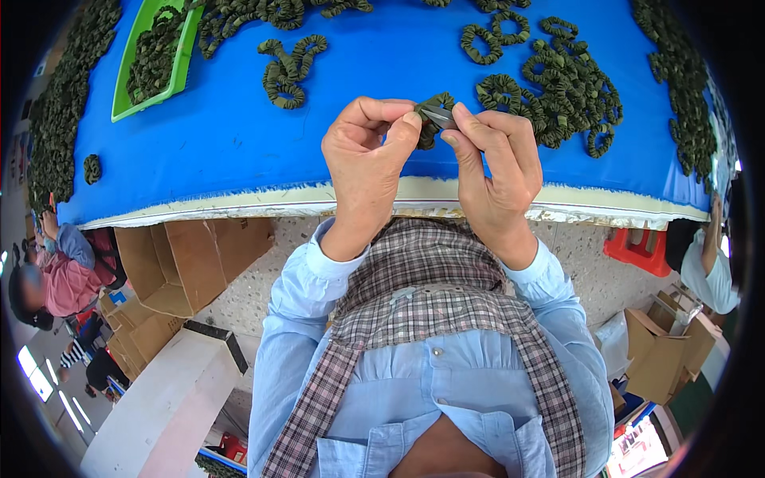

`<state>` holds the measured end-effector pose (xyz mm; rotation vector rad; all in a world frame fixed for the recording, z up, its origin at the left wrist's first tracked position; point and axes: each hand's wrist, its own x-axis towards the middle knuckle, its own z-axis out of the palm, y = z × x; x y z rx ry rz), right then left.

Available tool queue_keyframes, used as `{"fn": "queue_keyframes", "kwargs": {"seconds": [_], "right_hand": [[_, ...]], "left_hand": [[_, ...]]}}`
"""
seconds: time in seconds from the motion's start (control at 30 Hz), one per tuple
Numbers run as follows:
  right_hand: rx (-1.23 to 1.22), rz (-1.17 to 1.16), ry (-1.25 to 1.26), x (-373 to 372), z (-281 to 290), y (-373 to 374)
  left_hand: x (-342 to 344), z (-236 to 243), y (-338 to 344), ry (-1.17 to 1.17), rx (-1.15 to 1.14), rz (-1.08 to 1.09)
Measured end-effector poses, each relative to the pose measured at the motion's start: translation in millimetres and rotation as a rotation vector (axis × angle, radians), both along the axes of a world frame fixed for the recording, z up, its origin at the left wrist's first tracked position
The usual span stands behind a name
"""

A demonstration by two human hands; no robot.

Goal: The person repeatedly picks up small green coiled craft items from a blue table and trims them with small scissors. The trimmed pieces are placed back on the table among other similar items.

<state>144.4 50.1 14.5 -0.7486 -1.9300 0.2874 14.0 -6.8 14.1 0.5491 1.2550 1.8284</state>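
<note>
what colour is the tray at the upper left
The tray is bright green, best seen in the head view.

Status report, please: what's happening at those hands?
Left hand pinching green scrunchie. Right hand gripping grey tool, tip at scrunchie. Scrunchie pile near right hand.

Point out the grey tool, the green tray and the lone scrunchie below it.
Grey tool (441, 118), head view: its exposed part.
Green tray (184, 57), head view: right-hand wall.
Lone scrunchie (92, 169), head view: gathered fabric.

Left grip (365, 151) and right grip (500, 163) pinch close together.
</note>
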Motion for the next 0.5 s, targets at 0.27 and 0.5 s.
{"fn": "queue_keyframes", "kwargs": {"seconds": [0.27, 0.5], "right_hand": [[-0.023, -0.001, 0.002, -1.2, -1.2, -0.5], [-0.336, 0.102, 0.159, 4.8, 1.3, 7.2]], "left_hand": [[2.8, 0.2, 0.6, 0.155, 0.007, 0.008], [0.0, -7.2, 1.2, 0.319, 0.008, 0.048]]}}
